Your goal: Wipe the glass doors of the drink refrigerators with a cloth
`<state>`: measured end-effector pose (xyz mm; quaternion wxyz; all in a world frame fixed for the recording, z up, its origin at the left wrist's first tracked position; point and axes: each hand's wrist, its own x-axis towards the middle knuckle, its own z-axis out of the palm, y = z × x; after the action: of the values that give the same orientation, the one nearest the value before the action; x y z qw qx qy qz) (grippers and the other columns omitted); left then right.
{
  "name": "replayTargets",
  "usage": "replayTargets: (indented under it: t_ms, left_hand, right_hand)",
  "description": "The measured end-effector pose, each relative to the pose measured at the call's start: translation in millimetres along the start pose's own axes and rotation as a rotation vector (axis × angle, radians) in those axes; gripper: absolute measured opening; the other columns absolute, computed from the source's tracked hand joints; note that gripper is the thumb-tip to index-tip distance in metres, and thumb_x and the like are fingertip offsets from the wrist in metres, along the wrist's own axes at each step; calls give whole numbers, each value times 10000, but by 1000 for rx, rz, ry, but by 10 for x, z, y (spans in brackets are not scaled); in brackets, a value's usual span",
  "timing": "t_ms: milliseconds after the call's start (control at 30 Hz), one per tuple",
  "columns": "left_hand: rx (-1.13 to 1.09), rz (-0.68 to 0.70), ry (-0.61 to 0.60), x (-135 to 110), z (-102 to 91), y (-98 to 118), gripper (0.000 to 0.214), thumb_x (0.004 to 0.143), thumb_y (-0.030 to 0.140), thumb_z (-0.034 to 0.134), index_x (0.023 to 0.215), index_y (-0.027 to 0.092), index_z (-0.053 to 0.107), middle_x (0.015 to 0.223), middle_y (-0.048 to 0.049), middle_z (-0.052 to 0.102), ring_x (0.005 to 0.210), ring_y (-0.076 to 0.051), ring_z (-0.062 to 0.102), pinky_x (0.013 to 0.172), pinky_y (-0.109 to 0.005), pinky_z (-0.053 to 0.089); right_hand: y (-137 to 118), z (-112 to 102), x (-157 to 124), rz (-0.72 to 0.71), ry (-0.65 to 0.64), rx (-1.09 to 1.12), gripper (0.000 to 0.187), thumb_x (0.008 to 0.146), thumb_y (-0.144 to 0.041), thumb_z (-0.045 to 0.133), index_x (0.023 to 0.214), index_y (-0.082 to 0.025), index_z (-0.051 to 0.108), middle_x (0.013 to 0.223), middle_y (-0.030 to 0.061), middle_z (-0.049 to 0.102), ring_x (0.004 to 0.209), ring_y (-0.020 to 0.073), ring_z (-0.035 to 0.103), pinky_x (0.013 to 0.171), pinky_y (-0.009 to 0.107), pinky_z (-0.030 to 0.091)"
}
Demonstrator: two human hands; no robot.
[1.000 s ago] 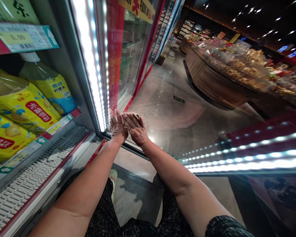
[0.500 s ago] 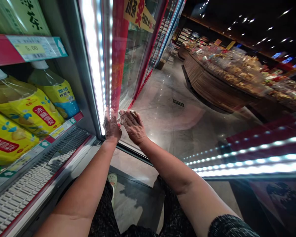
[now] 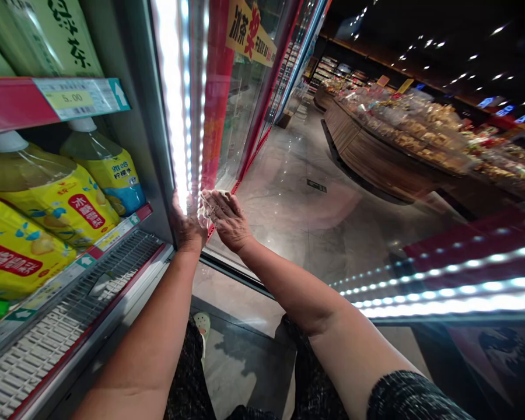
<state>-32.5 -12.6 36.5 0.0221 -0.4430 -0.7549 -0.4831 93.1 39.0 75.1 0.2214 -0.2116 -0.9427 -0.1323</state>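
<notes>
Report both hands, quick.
Left hand: by the light strip; open or closed cannot be told.
Right hand: open, laid flat over a pale cloth.

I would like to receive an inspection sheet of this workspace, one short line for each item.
Surface: glass door, see-through, with bright light reflections at right.
Job's things: whitish crumpled cloth, partly covered by the right hand.
Clutter: nothing seen.
Hands: right, fingers extended over the cloth, apparently against the glass; left hand beside the light strip, its fingers lost in glare.
Cables: nothing seen.
Surroundings: yellow-labelled bottles shelved at left; wooden display counter beyond the glass.
</notes>
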Motion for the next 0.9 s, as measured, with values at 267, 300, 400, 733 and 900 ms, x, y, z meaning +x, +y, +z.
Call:
replayTargets:
  t_ms: [267,300,400,733,900]
  left_hand:
    - [-22,49,109,53,67,-107,640,958,283,481,1541,32,395,1609,-268,340,1525,-339,323,1277,-485,250]
    - [-34,62,125,65,72,-135,624,958,270,474,1535,41,405,1591,-258,376,1512,-323,350,1275,-467,262]
    - [-67,96,144,93,77,-215,618,935,240,497,1529,84,423,1568,-222,423,1498,-298,382,1274,-440,271]
    - [-27,136,166,90,72,-174,671,893,192,510,1539,49,398,1555,-257,402,1496,-331,367,1251,-490,297]
    - [-54,131,159,104,55,-118,689,898,207,512,1538,-9,375,1562,-291,382,1513,-341,341,1262,-482,276]
  right_hand:
    - [-94,247,188,-39,-31,74,483,1057,-117,344,1526,-95,457,1621,78,397,1555,155,250,1333,407,161]
    - [-102,269,199,-60,-60,83,472,1059,-118,339,1510,-78,473,1607,85,424,1548,152,271,1331,392,186]
    - [-90,214,273,-82,-80,104,446,1074,-153,335,1474,-85,519,1593,77,450,1536,149,305,1327,389,213]
    - [-32,-68,613,17,128,55,481,1061,-153,382,1535,-181,464,1647,50,343,1570,173,204,1335,482,84]
    - [28,-162,618,-64,91,9,432,1081,-199,370,1483,-181,526,1628,41,394,1557,150,240,1333,447,61]
